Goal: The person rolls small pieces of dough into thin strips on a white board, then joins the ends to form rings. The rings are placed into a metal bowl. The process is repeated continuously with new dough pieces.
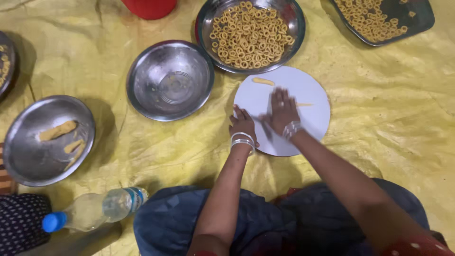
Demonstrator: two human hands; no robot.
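Yellow sheet (393, 118): steel bowls (170, 79), white board (310, 90), bottle (95, 208).

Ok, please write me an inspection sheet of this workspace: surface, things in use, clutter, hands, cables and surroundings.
Surface: crumpled yellow plastic sheet covers the floor.
Things in use: round white board with a thin dough strip beside the right hand and a short dough piece near its far edge.
Clutter: empty steel bowl; steel bowl of dough rings; dark tray of rings; steel plate with dough lumps; clear plastic bottle with blue cap; red container.
Hands: left hand rests at the board's edge; right hand lies flat on the board.
Cables: nothing seen.
Surroundings: dark dotted fabric at lower left.
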